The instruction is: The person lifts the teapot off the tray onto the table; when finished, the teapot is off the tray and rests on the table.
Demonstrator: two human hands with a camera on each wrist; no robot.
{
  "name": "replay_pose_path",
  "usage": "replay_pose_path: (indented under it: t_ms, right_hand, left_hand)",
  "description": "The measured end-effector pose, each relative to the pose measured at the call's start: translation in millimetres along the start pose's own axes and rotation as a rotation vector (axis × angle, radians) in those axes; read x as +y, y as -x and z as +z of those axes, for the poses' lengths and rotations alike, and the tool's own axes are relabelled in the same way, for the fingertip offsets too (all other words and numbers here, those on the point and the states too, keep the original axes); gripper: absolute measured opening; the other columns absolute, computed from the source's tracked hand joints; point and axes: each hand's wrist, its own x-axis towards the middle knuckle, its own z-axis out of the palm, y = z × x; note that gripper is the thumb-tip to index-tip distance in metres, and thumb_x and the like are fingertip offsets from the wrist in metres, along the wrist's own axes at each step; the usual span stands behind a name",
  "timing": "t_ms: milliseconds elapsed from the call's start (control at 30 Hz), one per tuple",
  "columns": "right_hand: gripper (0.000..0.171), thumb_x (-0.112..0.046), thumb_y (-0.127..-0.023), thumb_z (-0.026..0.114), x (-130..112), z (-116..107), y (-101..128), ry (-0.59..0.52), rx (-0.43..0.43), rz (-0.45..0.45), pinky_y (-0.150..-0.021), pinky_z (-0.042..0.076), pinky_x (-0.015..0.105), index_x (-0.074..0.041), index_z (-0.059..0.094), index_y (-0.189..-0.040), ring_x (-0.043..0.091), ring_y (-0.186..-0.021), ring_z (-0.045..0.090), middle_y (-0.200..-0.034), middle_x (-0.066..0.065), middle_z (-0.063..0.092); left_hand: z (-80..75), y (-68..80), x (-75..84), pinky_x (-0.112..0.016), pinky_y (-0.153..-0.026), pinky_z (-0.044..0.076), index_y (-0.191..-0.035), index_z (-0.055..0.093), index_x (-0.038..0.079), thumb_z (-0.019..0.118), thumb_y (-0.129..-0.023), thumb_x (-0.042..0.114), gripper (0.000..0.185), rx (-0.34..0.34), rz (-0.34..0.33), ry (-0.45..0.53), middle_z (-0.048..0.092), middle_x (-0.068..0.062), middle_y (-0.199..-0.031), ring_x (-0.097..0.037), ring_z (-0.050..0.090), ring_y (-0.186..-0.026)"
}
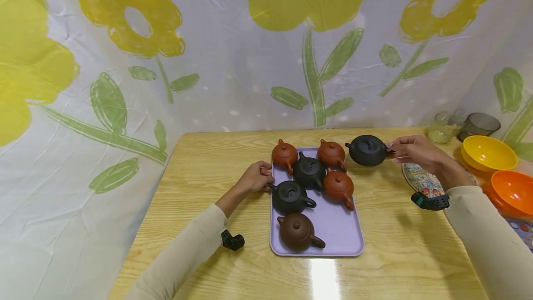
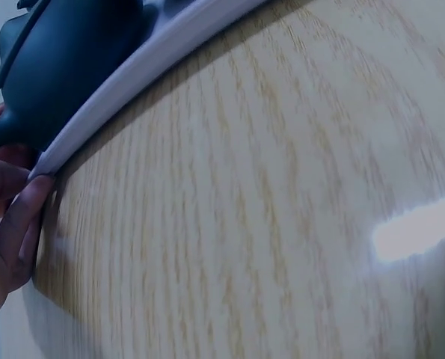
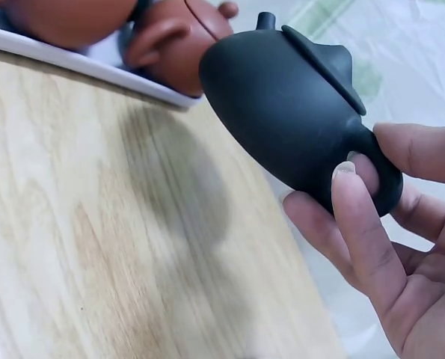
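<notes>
in right fingers [image 3: 368,250], black teapot [image 3: 278,108]

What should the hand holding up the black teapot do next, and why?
I'd probably have the right hand carry the black teapot over the tray's near right corner. It's held up by its handle just beyond the tray, that corner looks bare, and the left hand grips the tray's left edge, which may help steady it.

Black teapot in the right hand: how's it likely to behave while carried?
The black teapot looks rigid, probably breakable: smooth, claylike finish. Gripped at the handle, it may tip, since its bulk juts past the fingers. Lid looks separate, so might slip if tilted.
</notes>
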Motion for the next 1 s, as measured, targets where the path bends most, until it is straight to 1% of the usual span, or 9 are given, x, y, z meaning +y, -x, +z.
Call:
replay_pose_path:
  t_ms: [133,200,367,433,567,667,833,1000]
  right_hand:
    - [0.048,-0.035,-0.103,0.056,5.4,-0.2,-10.5,-0.003,0.006,0.018,-0.088,0.059,0.023,0.004,0.058,-0.13,0.005,-0.098,0.069,-0.104,-0.011,0.067]
    - [0.047,-0.035,-0.103,0.056,7.8,-0.9,-16.0,-0.003,0.006,0.027,-0.09,0.059,0.025,0.004,0.058,-0.131,0.006,-0.099,0.069,-0.106,-0.011,0.064]
    - [0.04,-0.032,-0.103,0.056,15.6,-2.4,-29.0,-0.038,0.011,0.044,-0.09,0.06,0.027,0.0,0.061,-0.127,0.007,-0.097,0.07,-0.104,-0.013,0.063]
    - [0.04,-0.031,-0.103,0.056,19.2,-2.2,-33.8,-0.05,0.007,0.044,-0.09,0.06,0.028,0.001,0.061,-0.128,0.006,-0.096,0.07,-0.103,-0.014,0.064]
    - [0.045,-0.029,-0.105,0.054,24.1,-1.3,-40.7,-0.035,-0.004,0.04,-0.091,0.06,0.029,0.005,0.055,-0.133,0.006,-0.098,0.07,-0.109,-0.009,0.063]
    - [0.044,-0.029,-0.105,0.053,25.6,-1.5,-45.4,-0.02,-0.003,0.043,-0.091,0.06,0.03,0.005,0.054,-0.133,0.007,-0.099,0.07,-0.11,-0.007,0.062]
    - [0.048,-0.032,-0.105,0.054,26.0,-2.2,-55.5,-0.034,-0.001,0.056,-0.089,0.06,0.028,0.005,0.053,-0.135,0.008,-0.097,0.069,-0.104,-0.009,0.067]
    - [0.057,-0.035,-0.105,0.051,25.8,-1.9,-64.2,-0.052,0.002,0.067,-0.087,0.06,0.027,0.008,0.045,-0.142,0.007,-0.094,0.069,-0.105,-0.003,0.069]
  left_hand:
    - [-0.8,-0.2,-2.8,-0.029,-0.058,0.062,-0.13,0.054,-0.005,0.068,-0.086,-0.008,0.046,-0.01,-0.008,0.015,0.057,-0.01,-0.095,-0.015,0.059,-0.066]
    - [-1.3,-0.1,-3.9,-0.029,-0.058,0.062,-0.13,0.053,-0.005,0.068,-0.086,-0.008,0.047,-0.013,-0.009,0.024,0.057,-0.01,-0.095,-0.015,0.059,-0.066]
    - [-2.1,2.2,-5.5,-0.028,-0.058,0.062,-0.13,0.052,-0.005,0.068,-0.086,-0.008,0.047,-0.016,-0.009,0.018,0.056,-0.01,-0.096,-0.015,0.059,-0.067]
    - [-2.2,3.5,-6.1,-0.028,-0.058,0.061,-0.13,0.052,-0.005,0.067,-0.087,-0.008,0.046,-0.016,-0.01,0.014,0.056,-0.01,-0.096,-0.015,0.059,-0.068]
    - [-2.5,3.9,-7.5,-0.028,-0.058,0.061,-0.13,0.053,-0.005,0.067,-0.087,-0.007,0.046,-0.017,-0.015,0.016,0.056,-0.01,-0.096,-0.016,0.059,-0.069]
    - [-2.4,2.7,-7.5,-0.028,-0.058,0.061,-0.131,0.053,-0.004,0.067,-0.088,-0.006,0.046,-0.018,-0.012,0.013,0.057,-0.01,-0.097,-0.016,0.06,-0.069]
    - [-1.7,1.3,-5.5,-0.029,-0.058,0.062,-0.131,0.053,-0.004,0.067,-0.088,-0.006,0.045,-0.018,-0.004,0.013,0.057,-0.011,-0.098,-0.016,0.06,-0.069]
    - [-0.9,-0.1,-4.3,-0.03,-0.06,0.062,-0.132,0.053,-0.004,0.066,-0.088,-0.006,0.046,-0.023,0.001,0.011,0.057,-0.011,-0.099,-0.015,0.06,-0.069]
